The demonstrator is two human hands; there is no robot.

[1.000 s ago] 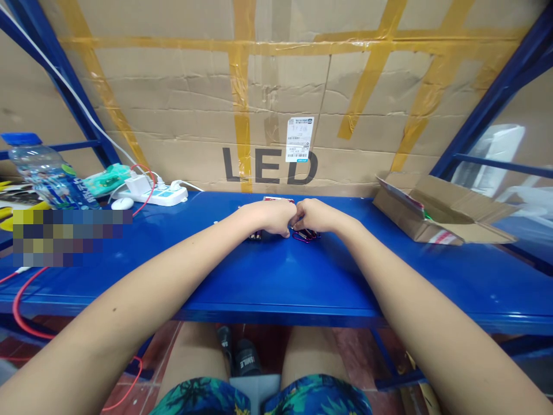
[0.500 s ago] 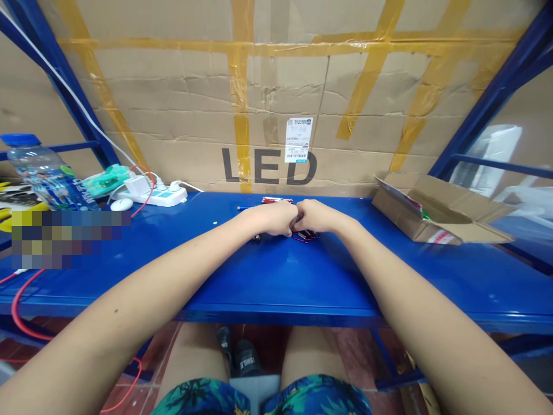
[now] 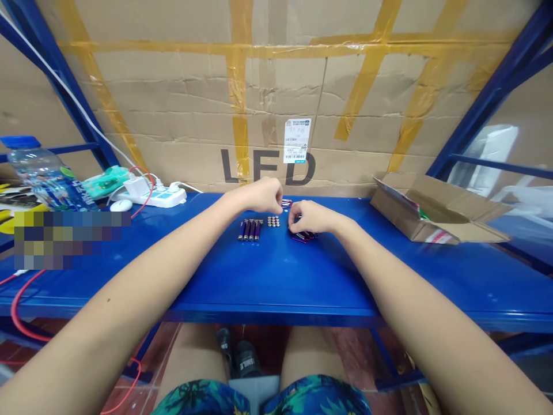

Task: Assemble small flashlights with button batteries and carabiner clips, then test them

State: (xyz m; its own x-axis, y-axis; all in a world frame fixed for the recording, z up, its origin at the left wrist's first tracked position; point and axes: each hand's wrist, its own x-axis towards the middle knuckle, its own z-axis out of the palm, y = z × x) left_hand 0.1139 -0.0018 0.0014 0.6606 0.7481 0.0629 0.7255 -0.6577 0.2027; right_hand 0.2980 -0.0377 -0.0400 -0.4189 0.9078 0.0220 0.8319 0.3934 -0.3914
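Observation:
On the blue table [image 3: 276,282] several purple-blue tubes [image 3: 249,230] stand side by side in a row. Right of them lie several small round silver pieces [image 3: 273,221] in a tight grid. My left hand [image 3: 268,196] hovers above and behind these pieces, fingers curled down and closed; anything between them is hidden. My right hand [image 3: 305,218] is pinched over a pile of dark purple-red pieces [image 3: 303,236], its fingertips at the pile's left edge; what it grips is too small to make out. Between the hands, farther back, some red-and-white pieces [image 3: 286,203] show partly.
An open cardboard box [image 3: 415,222] sits at the right. A water bottle [image 3: 47,178], a white power strip [image 3: 162,197] and a white round object [image 3: 121,205] are at the left. A large cardboard sheet [image 3: 181,115] stands behind the table.
My hands were together over the middle and have parted. My left hand has moved left and back, uncovering the tubes and round pieces. My right hand has shifted slightly left.

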